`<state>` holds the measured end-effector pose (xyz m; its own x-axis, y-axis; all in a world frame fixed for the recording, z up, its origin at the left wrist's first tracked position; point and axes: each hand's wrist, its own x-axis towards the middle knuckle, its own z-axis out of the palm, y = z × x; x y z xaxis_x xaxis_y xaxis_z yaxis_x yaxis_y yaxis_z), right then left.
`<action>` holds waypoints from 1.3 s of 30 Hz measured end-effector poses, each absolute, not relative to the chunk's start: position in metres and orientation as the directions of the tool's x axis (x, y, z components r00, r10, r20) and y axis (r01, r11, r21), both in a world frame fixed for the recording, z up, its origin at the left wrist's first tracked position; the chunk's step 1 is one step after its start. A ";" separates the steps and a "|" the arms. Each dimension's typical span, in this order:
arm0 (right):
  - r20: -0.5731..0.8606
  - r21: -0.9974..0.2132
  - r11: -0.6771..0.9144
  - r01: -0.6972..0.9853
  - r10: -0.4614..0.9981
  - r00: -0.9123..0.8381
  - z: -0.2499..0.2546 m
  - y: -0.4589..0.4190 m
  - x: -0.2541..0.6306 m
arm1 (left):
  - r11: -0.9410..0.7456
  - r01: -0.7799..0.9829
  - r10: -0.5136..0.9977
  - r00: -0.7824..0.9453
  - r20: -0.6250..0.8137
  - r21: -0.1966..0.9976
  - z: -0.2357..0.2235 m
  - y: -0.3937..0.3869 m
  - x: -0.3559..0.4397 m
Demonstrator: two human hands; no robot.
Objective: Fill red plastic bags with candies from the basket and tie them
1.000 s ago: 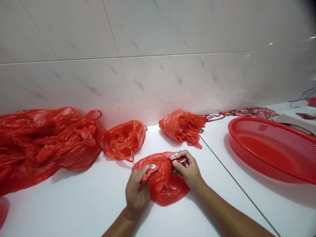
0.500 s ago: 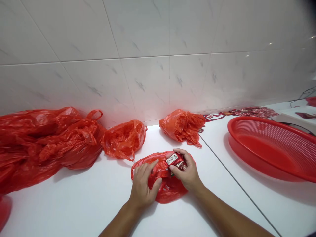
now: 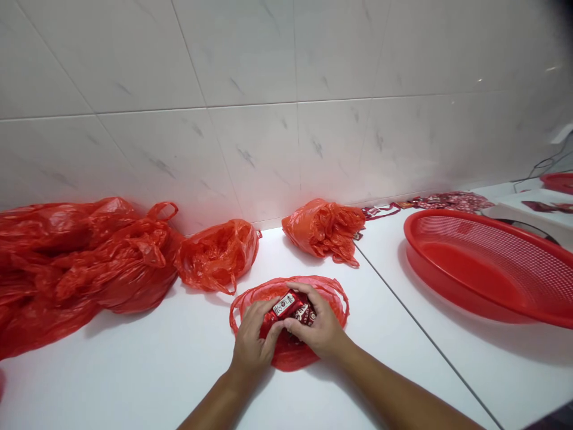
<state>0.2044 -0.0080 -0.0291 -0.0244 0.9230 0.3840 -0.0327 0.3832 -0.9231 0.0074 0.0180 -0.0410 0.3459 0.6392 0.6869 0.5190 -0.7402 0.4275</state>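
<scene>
My right hand [image 3: 320, 325] is closed around small glossy red packets [image 3: 286, 304], with a white label of dark characters facing up. Patterned dark red packaging [image 3: 305, 315] shows under its fingers. From the other side, my left hand [image 3: 255, 337] is closed on the left end of the same red packets, and the two thumbs almost meet. Both hands are over an open red plastic bag [image 3: 293, 361] lying on the white table. The bag's handle loops spread out to the left and right. The hands hide most of what lies inside it.
Against the tiled wall stand a large red bag pile [image 3: 111, 263], an open red bag [image 3: 219, 254] and a bunched red bag [image 3: 322, 230]. A red perforated basket [image 3: 474, 275] sits at the right, with red packets [image 3: 452, 201] behind it. A seam crosses the white table [image 3: 134, 382].
My left hand has closed from an open, spread pose onto the packets. My right hand has moved left and lower with the packets, bringing the hands together.
</scene>
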 end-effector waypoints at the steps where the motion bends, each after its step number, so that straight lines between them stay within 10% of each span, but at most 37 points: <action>1: 0.384 -0.923 0.383 -0.026 0.923 -0.028 -0.029 -0.008 0.205 | -0.736 0.532 0.637 0.337 0.693 0.418 -0.042 0.019 0.007; 14: 0.288 -0.926 0.370 -0.076 0.824 0.488 -0.024 0.007 0.226 | -0.660 0.649 0.703 0.356 0.616 0.379 -0.047 0.028 0.002; 19: 0.206 -0.936 0.292 -0.195 0.906 0.371 -0.030 0.008 0.224 | -0.519 0.748 0.849 0.397 0.348 0.413 -0.054 0.032 0.004; 29: 0.502 -0.859 0.502 -0.101 0.864 0.025 -0.029 -0.006 0.211 | -0.751 0.553 0.639 0.467 0.611 0.361 -0.041 0.015 0.005; 39: 0.219 -0.919 0.368 -0.144 0.778 0.589 -0.020 0.007 0.233 | -0.555 0.679 0.831 0.484 0.275 0.481 -0.046 0.023 0.004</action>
